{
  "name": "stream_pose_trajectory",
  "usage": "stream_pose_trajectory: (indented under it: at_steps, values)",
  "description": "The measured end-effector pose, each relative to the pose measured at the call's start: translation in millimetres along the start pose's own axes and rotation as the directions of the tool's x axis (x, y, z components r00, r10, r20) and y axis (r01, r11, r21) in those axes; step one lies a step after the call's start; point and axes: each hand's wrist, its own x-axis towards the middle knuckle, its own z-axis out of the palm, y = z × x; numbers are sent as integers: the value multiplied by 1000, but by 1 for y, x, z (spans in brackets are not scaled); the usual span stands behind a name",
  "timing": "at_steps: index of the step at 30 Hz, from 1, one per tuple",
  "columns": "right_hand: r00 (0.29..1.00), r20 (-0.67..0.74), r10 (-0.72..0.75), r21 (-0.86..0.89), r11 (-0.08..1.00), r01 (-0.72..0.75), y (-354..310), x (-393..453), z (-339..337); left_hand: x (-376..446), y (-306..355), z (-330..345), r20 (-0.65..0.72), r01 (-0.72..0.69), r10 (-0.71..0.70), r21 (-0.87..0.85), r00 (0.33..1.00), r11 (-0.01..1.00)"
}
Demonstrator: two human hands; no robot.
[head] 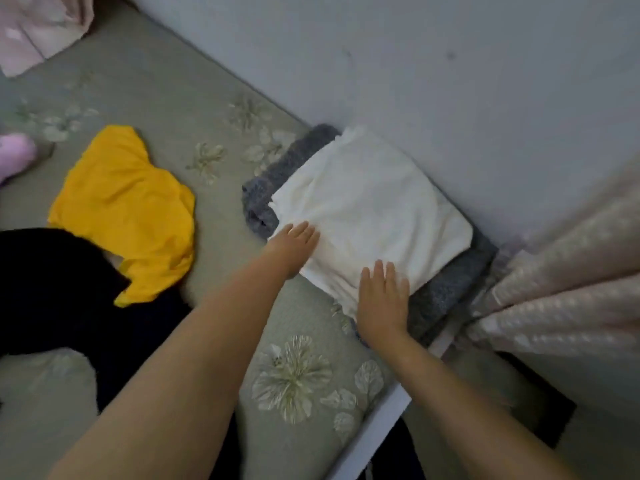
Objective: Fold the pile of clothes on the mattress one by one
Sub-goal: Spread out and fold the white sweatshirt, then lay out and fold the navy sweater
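Now: 2 flat hands on a folded white garment

Seen from the head camera, a folded white garment (370, 216) lies on top of a folded grey garment (277, 174), forming a stack at the far right corner of the mattress (207, 98), just beside the wall (450, 64). Its long axis runs diagonally, from the upper left near the wall toward the lower right, roughly parallel to the wall line; the grey piece under it follows the same direction and shows at both ends. The left hand (294, 247) rests with straight fingers on the near left edge of the white garment, gripping nothing. The right hand (382, 303) lies palm down, fingers spread and straight, on the near right corner, partly over the grey layer, also holding nothing. Well apart to the left, a crumpled yellow garment (128, 209) lies unfolded on the mattress, touching a black garment (52, 289) spread at the near left. A pink garment (34, 29) lies at the far left corner. A patterned curtain (571, 271) hangs at the right, beside the stack.
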Motion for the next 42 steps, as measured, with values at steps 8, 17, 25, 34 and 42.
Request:
stream_pose_trajectory:
  at_steps: [8, 17, 25, 34, 42]
  values:
    - [965, -146, -217, 6, 975, 221, 32, 31, 96, 34, 36, 121, -170, 52, -136, -423, 976, 905]
    - [950, -215, -226, 129, 958, 257, 21, 20, 84, -16, 40, 140, -184, 118, -238, -500, 954, 858]
    - [756, -297, -583, 91, 771, 630, -96, -7, 86, -183, 30, 242, 32, 517, -625, -595, 780, 615]
    - [707, -27, -707, -40, 707, 706, -224, -83, 152, -351, -3, 391, 161, 697, -844, -652, 512, 298]
    - [997, -68, -34, 160, 986, 44, -277, -99, 189, -425, 46, 496, 320, 638, -790, -761, 524, 115]
